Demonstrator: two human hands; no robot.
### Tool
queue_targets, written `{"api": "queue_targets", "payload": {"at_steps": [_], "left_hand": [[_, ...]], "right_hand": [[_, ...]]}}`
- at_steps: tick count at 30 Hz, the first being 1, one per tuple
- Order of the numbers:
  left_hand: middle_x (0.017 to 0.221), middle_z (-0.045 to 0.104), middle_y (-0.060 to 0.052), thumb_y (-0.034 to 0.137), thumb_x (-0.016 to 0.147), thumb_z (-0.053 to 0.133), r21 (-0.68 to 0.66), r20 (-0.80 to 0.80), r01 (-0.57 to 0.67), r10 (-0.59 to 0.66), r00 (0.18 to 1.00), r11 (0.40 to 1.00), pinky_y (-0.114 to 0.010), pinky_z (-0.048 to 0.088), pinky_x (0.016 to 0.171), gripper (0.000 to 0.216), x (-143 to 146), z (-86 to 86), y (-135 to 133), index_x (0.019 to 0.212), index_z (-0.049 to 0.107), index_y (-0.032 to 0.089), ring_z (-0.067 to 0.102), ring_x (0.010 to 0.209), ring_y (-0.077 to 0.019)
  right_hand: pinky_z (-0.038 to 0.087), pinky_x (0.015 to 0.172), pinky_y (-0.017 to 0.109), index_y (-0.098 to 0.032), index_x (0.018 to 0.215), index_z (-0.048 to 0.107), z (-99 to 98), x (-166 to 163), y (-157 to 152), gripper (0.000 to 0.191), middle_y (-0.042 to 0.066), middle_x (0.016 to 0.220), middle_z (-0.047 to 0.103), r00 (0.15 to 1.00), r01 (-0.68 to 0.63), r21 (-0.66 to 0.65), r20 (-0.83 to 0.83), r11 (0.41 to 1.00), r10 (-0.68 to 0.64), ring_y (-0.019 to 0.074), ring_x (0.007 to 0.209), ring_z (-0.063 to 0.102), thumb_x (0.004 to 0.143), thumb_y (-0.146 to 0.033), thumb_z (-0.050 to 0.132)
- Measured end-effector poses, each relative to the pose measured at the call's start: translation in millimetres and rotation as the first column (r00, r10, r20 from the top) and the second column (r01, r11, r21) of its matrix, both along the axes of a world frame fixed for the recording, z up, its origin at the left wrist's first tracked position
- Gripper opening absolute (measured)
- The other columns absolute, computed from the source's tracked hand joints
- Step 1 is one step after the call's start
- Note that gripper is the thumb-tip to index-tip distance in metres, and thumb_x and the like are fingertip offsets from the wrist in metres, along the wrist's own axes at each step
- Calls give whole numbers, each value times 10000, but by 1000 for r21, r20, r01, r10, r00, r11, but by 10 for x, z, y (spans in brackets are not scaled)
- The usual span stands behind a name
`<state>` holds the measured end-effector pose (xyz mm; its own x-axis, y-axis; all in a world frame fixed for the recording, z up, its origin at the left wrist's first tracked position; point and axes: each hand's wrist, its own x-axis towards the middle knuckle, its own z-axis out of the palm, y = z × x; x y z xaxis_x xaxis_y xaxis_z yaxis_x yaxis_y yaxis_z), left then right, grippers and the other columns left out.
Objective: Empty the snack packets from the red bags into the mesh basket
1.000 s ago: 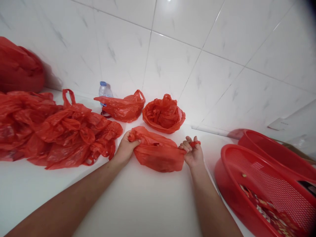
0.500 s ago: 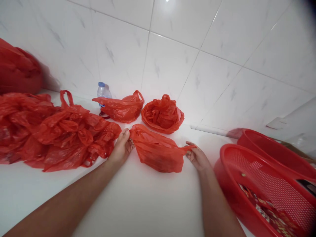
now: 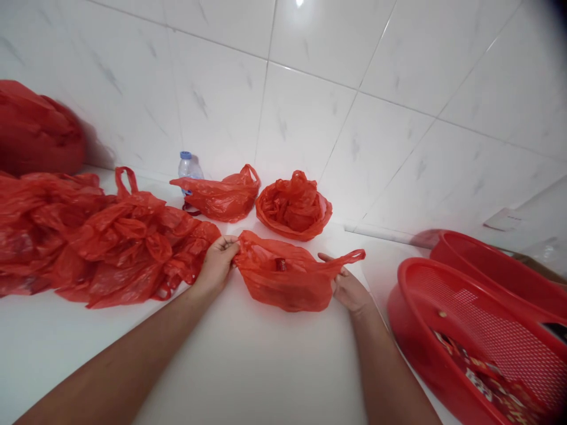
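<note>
A red plastic bag (image 3: 287,292) lies on the white table between my hands, its mouth partly spread. Through the mouth a small dark red item (image 3: 280,264) shows; I cannot make out its kind. My left hand (image 3: 218,260) pinches the bag's left top corner between thumb and fingers. At the other end my right hand (image 3: 352,290) grips the bag just below its right handle, which sticks out past the fingers. Part of the right fingers is hidden behind the plastic.
Crumpled red bags (image 3: 115,248) heap up on the left. Behind stand a filled-looking red bag (image 3: 221,198), a bundle of red bags (image 3: 295,209) and a plastic bottle (image 3: 186,168) by the tiled wall. A red mesh basket (image 3: 410,277) holding small wrapped packets stands right.
The bag's mouth has opened wider and the dark red item now shows inside. My right hand has slid lower on the bag, leaving the handle loop free.
</note>
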<state>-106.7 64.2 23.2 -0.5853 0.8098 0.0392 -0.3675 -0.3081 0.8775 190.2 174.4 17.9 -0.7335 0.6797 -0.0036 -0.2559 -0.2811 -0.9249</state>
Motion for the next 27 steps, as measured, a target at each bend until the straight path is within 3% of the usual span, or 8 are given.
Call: {"api": "queue_targets", "payload": {"at_steps": [6, 11, 15, 18, 20, 21, 23, 27], "left_hand": [[569, 547, 61, 199, 627, 691, -24, 2, 1, -1, 1000, 1000, -157, 293, 383, 206, -14, 47, -11, 786, 561, 175, 450, 417, -58], [555, 456, 86, 210, 650, 702, 96, 54, -6, 1, 999, 995, -133, 312, 398, 238, -184, 311, -39, 845, 568, 188, 406, 433, -37], [780, 586, 19, 265, 717, 699, 239, -16, 49, -46, 999, 970, -173, 434, 514, 323, -329, 514, -70, 1005, 557, 229, 541, 604, -80], [938, 603, -1, 332, 740, 702, 294, -177, -98, 155, 972, 951, -199, 460, 612, 411, -414, 505, -70, 1103, 517, 272, 572, 718, -98], [986, 598, -3, 392, 739, 700, 269, -187, -161, 216, 958, 950, -207, 456, 648, 455, -431, 415, -62, 1129, 496, 278, 580, 786, -107], [1028, 597, -15, 443, 742, 683, 232, -163, -128, 169, 972, 964, -226, 461, 677, 471, -418, 356, -60, 1137, 489, 275, 587, 834, -121], [1137, 586, -54, 550, 730, 646, 158, -107, 60, -43, 993, 986, -289, 472, 757, 536, -347, 236, -63, 1154, 489, 263, 588, 952, -167], [1155, 614, -120, 568, 644, 714, 109, -216, 452, -423, 880, 885, -382, 450, 889, 632, -90, 107, -94, 1146, 561, 216, 564, 1089, -269]], "right_hand": [[488, 877, 359, -222, 1021, 668, 14, -91, 9, 421, 69, 1058, 690, 988, 100, 6, -121, 995, -99, 237, 1005, 627, 644, -368, 784], [521, 831, 262, -259, 1000, 658, -16, -141, 55, 252, -15, 983, 716, 916, 266, -110, -282, 958, -287, 142, 873, 666, 760, -323, 697], [517, 855, 235, -238, 1051, 641, -22, -201, 57, 238, -18, 1022, 710, 901, 264, -203, -296, 943, -316, 124, 933, 656, 822, -303, 623], [511, 867, 226, -221, 1055, 638, -24, -212, 76, 213, -16, 1018, 714, 883, 284, -255, -306, 924, -355, 112, 933, 657, 863, -270, 561], [511, 859, 221, -218, 1060, 635, -21, -206, 97, 212, -15, 998, 718, 870, 304, -280, -307, 910, -385, 105, 911, 660, 884, -236, 518], [511, 853, 218, -222, 1060, 634, -15, -202, 105, 216, -18, 983, 721, 864, 317, -293, -304, 902, -402, 102, 899, 661, 890, -221, 501], [504, 857, 217, -234, 1053, 636, 4, -196, 106, 217, -25, 956, 722, 857, 339, -312, -287, 887, -428, 99, 895, 658, 896, -220, 487], [491, 897, 296, -244, 1042, 642, 64, -200, 37, 332, 14, 1012, 701, 895, 304, -210, -272, 929, -354, 164, 986, 626, 858, -495, 526]]}}
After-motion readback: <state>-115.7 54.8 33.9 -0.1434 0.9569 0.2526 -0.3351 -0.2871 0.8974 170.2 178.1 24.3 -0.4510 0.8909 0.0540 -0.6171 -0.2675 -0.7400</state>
